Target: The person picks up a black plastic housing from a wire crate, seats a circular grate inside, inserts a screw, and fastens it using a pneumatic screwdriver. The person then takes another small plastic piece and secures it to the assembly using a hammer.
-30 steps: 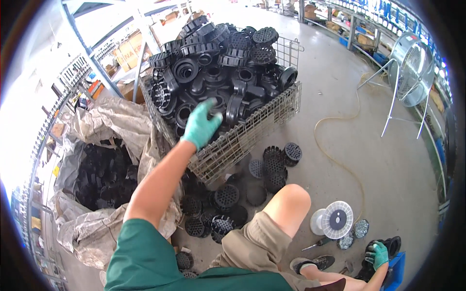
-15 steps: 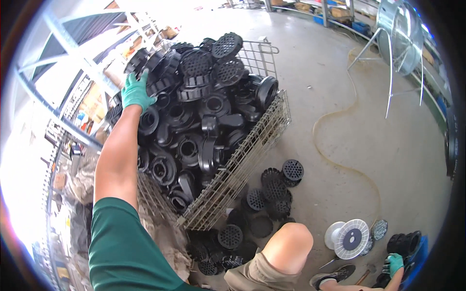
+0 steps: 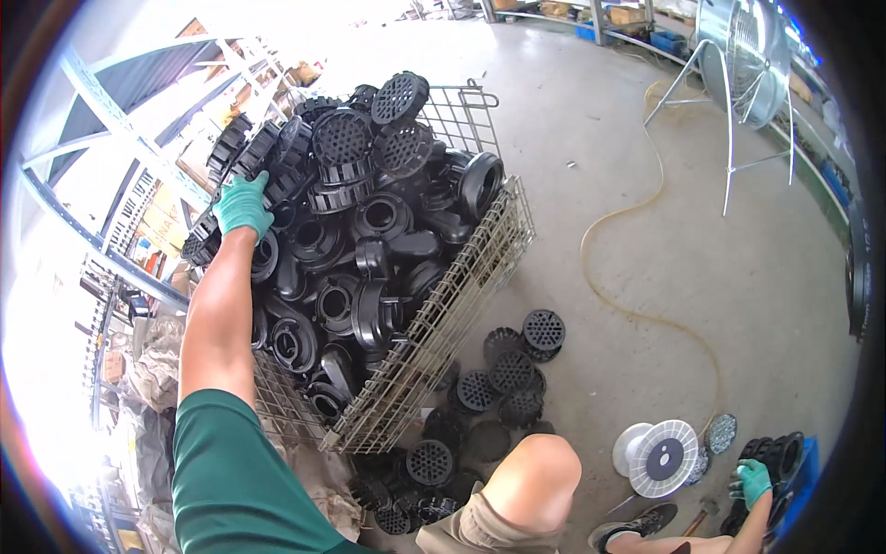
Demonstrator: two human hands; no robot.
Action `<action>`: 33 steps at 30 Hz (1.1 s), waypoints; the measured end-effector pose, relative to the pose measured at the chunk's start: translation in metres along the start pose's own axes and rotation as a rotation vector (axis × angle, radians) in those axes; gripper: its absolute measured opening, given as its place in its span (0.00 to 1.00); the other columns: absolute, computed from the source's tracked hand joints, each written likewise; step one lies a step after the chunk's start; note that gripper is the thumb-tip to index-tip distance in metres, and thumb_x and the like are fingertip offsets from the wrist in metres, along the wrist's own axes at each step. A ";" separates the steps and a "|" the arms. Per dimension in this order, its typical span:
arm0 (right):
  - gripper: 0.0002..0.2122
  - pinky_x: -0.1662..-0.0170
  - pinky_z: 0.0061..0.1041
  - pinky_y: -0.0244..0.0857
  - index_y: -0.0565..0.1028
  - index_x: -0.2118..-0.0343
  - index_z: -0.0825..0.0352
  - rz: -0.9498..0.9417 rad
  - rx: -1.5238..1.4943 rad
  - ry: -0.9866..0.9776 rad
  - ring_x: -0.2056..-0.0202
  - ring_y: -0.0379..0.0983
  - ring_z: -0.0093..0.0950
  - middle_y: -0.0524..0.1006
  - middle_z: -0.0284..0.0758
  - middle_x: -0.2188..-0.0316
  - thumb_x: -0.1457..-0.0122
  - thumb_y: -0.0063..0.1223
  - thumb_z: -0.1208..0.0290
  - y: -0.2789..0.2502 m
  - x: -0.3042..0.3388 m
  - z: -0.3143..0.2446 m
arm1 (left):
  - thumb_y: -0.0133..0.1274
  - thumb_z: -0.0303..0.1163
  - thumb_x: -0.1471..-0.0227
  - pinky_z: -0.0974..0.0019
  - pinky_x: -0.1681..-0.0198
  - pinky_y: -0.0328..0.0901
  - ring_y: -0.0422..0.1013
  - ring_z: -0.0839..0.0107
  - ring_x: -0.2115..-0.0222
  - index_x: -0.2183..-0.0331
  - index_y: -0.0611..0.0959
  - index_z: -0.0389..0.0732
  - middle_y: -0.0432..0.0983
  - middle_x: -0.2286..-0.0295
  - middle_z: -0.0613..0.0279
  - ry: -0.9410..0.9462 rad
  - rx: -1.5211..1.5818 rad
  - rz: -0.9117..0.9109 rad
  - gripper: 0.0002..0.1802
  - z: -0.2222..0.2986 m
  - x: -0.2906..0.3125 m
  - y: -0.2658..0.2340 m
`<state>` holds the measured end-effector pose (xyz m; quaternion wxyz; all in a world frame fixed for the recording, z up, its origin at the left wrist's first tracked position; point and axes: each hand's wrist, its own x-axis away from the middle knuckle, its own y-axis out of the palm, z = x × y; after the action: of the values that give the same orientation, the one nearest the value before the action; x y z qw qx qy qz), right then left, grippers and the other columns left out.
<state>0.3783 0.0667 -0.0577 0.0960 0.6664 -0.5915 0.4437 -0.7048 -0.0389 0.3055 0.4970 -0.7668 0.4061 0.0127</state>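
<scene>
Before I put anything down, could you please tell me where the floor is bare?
Bare floor shows right of the yellowish cord, between the metal fan and white spool; another patch separates cord and wire basket. Black grated caps crowd the floor below the basket, and black fittings fill it, near the left hand.

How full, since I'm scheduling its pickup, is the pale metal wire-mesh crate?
Full, heaped over: black moulded plastic parts pile well above the rim of the crate.

wire cage (image 3: pixel 459 282): black housings (image 3: pixel 372 312), round grates (image 3: pixel 343 138). floor (image 3: pixel 669 254): white spool (image 3: pixel 664 459).
</scene>
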 end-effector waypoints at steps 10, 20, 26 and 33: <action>0.16 0.76 0.33 0.74 0.70 0.45 0.67 -0.033 -0.015 -0.042 0.78 0.77 0.32 0.78 0.39 0.66 0.36 0.49 0.74 0.007 0.015 -0.021 | 0.50 0.26 0.44 0.53 0.59 0.76 0.78 0.54 0.58 0.38 0.70 0.58 0.75 0.55 0.52 0.200 -0.009 0.082 0.33 -0.004 0.051 -0.013; 0.16 0.73 0.31 0.75 0.71 0.45 0.66 -0.106 -0.044 -0.102 0.74 0.78 0.30 0.78 0.37 0.66 0.36 0.51 0.73 -0.007 0.056 -0.010 | 0.66 0.63 0.59 0.26 0.37 0.48 0.51 0.41 0.34 0.35 0.66 0.65 0.53 0.32 0.62 0.208 0.139 0.180 0.51 0.047 0.142 -0.085; 0.17 0.71 0.30 0.76 0.72 0.45 0.63 -0.106 -0.015 -0.119 0.73 0.79 0.30 0.80 0.36 0.62 0.36 0.54 0.69 -0.029 0.079 0.020 | 0.48 0.72 0.47 0.14 0.39 0.34 0.43 0.40 0.31 0.32 0.54 0.78 0.48 0.30 0.66 -0.020 0.276 -0.282 0.45 0.106 0.152 -0.052; 0.18 0.70 0.29 0.75 0.71 0.44 0.63 -0.020 -0.113 -0.107 0.71 0.78 0.29 0.80 0.36 0.61 0.35 0.53 0.64 -0.049 0.115 0.044 | 0.59 0.65 0.50 0.22 0.40 0.53 0.50 0.43 0.33 0.33 0.58 0.74 0.51 0.32 0.61 -0.215 0.531 -0.255 0.48 0.123 0.170 -0.030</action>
<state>0.4319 -0.0289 0.0168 0.1059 0.6887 -0.6130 0.3724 -0.5246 -0.0420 0.1942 0.7175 -0.6493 0.2408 -0.0751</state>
